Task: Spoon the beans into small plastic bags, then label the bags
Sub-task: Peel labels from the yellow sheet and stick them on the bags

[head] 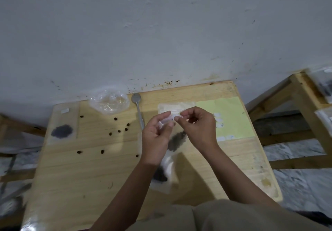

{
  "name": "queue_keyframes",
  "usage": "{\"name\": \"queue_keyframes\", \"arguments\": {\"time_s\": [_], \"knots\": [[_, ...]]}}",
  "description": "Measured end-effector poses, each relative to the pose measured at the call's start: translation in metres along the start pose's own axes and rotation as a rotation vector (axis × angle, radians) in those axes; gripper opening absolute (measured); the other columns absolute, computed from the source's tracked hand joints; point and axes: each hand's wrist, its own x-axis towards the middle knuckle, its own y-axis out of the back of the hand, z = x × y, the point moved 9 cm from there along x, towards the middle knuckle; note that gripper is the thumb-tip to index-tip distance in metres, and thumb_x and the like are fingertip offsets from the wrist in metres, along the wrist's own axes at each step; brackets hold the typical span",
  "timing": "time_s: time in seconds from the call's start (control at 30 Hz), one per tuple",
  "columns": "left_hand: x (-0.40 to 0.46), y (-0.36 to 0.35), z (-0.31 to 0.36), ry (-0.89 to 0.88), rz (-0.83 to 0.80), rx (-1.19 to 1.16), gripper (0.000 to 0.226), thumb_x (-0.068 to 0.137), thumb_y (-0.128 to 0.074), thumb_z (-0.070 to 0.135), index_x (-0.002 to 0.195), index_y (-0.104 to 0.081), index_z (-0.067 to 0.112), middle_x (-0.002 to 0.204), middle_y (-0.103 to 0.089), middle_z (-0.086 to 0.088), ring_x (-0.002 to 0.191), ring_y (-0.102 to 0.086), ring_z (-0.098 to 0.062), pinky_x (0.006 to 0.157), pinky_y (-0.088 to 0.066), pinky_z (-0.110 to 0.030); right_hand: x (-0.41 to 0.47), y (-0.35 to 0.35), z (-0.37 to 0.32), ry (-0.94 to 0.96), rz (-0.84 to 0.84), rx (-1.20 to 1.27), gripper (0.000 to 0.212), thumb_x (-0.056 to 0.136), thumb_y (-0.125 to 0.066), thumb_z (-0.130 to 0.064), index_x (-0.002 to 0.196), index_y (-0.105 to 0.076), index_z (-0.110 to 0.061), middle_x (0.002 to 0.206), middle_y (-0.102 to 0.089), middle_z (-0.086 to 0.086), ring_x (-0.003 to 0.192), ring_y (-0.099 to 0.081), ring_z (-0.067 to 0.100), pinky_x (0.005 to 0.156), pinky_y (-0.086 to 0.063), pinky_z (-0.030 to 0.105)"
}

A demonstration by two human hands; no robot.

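Observation:
My left hand (158, 132) and my right hand (195, 124) meet above the table's middle and pinch a small white label (173, 116) between thumbs and fingers. Under the hands lies a small plastic bag of dark beans (177, 140). Another filled bag (161, 175) lies nearer me, partly hidden by my left forearm. A third filled bag (62, 131) with a label rests at the table's left. The yellow label sheet (230, 117) lies to the right. A metal spoon (138, 108) lies at the back, next to a crumpled clear plastic bag (109, 102).
Several loose beans (118, 131) are scattered over the wooden table (89, 168) left of my hands. A stack of flat clear bags (167, 107) lies behind the hands. A grey wall stands right behind the table. A wooden frame (303, 105) with more bags stands to the right.

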Motion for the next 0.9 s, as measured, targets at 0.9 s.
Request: {"name": "queue_keyframes", "arguments": {"time_s": [0.9], "knots": [[0.007,0.244,0.008,0.057,0.240,-0.275,0.025,0.085,-0.064,0.002,0.104,-0.066,0.019,0.108,-0.068,0.002,0.100,-0.064,-0.012,0.083,-0.054,-0.025,-0.097,-0.189,-0.037,0.021,-0.254,0.025,0.017,0.077,-0.074,-0.004,0.080,-0.069,-0.020,0.086,-0.072,-0.001,0.072,-0.065,0.023,0.069,-0.058,0.042]]}}
